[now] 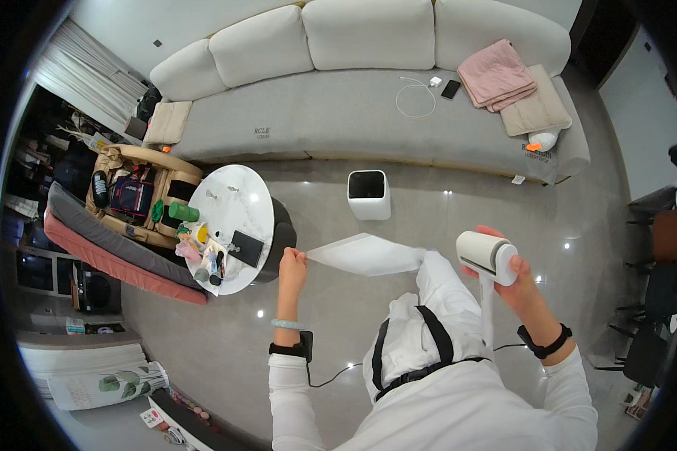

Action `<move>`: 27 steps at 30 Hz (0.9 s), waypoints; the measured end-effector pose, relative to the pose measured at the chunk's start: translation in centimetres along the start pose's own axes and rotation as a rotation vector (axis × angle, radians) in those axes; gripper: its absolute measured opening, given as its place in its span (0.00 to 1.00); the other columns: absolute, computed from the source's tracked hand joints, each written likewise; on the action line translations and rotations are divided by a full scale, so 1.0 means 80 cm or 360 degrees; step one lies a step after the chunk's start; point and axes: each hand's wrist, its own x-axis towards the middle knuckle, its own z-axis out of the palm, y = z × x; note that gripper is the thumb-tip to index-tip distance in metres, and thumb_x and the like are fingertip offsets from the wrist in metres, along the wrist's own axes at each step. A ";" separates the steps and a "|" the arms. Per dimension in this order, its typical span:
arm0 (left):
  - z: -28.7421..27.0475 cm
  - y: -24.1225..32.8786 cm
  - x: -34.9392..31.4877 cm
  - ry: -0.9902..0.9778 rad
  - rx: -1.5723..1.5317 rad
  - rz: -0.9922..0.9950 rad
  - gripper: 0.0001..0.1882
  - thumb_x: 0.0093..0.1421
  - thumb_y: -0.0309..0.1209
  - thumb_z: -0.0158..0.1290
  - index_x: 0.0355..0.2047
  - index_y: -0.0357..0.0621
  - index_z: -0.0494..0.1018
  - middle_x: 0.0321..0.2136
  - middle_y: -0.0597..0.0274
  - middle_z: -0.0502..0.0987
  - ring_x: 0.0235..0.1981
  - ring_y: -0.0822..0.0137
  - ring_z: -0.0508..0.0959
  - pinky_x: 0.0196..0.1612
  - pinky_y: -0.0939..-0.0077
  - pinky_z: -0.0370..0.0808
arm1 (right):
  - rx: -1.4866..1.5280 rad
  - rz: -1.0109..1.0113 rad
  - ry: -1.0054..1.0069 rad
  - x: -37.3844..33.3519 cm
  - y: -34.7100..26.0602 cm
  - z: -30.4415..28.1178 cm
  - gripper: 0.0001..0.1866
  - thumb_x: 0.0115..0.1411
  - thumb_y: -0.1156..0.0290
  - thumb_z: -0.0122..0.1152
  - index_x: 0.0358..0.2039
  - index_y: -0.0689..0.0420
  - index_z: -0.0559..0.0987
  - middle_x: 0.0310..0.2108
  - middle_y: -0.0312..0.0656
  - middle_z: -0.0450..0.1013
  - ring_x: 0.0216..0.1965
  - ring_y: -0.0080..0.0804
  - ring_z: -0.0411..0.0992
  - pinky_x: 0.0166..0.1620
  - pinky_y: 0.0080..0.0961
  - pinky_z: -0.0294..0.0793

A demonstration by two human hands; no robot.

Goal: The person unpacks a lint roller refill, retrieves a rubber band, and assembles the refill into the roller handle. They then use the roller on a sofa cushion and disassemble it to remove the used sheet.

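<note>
My left hand (292, 264) is closed in a pinch on one corner of a thin white sheet (367, 255). The sheet stretches out to the right, its far end close to my white-clad leg (438, 282). On the other side, my right hand (515, 282) grips the roll end of a white lint roller (478, 250), fingers behind it and thumb at its round end cap. The roller's handle points down toward my lap. Beyond the sheet stands a white bin (369, 203) with a dark opening, apart from both hands.
A long grey sofa (338, 98) holds a pink blanket (496, 75), a black phone (450, 89) and a white charging cable. At left, an oval marble-topped table (241, 199) carries several small items, beside an armchair-like seat with bags (133, 192). Dark chairs (645, 353) line the right.
</note>
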 end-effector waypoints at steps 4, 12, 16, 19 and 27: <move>0.047 -0.050 0.093 -0.0120 -0.0186 -0.0304 0.06 0.63 0.26 0.50 0.33 0.36 0.67 0.27 0.57 0.75 0.24 0.68 0.79 0.28 0.74 0.79 | -0.0030 0.0041 0.0163 0.083 0.007 -0.035 0.57 0.42 0.40 0.70 0.67 0.56 0.58 0.59 0.48 0.65 0.58 0.46 0.67 0.60 0.49 0.70; 0.251 -0.050 0.340 -0.0032 -0.1254 -0.0758 0.05 0.61 0.24 0.49 0.36 0.36 0.66 0.34 0.55 0.76 0.33 0.65 0.81 0.37 0.73 0.82 | 0.0151 0.0407 0.0277 0.335 0.021 -0.098 0.57 0.42 0.46 0.76 0.67 0.58 0.57 0.59 0.47 0.63 0.60 0.43 0.65 0.60 0.47 0.71; 0.366 -0.065 0.471 0.0060 -0.1320 -0.0938 0.07 0.63 0.27 0.48 0.39 0.36 0.67 0.35 0.55 0.76 0.35 0.67 0.78 0.40 0.75 0.80 | 0.0127 0.0551 0.0396 0.499 0.008 -0.129 0.60 0.39 0.44 0.76 0.66 0.60 0.57 0.60 0.48 0.62 0.61 0.43 0.65 0.62 0.47 0.69; 0.449 -0.083 0.545 0.0089 -0.1270 -0.0913 0.09 0.64 0.28 0.49 0.40 0.36 0.67 0.36 0.55 0.76 0.36 0.68 0.78 0.42 0.75 0.78 | 0.0090 0.0605 0.0431 0.602 0.009 -0.155 0.60 0.39 0.43 0.75 0.66 0.61 0.58 0.60 0.49 0.62 0.61 0.43 0.65 0.62 0.47 0.69; 0.582 -0.145 0.660 0.0118 -0.1275 -0.0587 0.10 0.65 0.26 0.54 0.45 0.38 0.69 0.39 0.58 0.77 0.41 0.69 0.77 0.49 0.77 0.74 | -0.0056 0.0804 0.0635 0.777 0.065 -0.237 0.59 0.38 0.41 0.73 0.65 0.62 0.59 0.59 0.50 0.62 0.60 0.42 0.66 0.61 0.47 0.69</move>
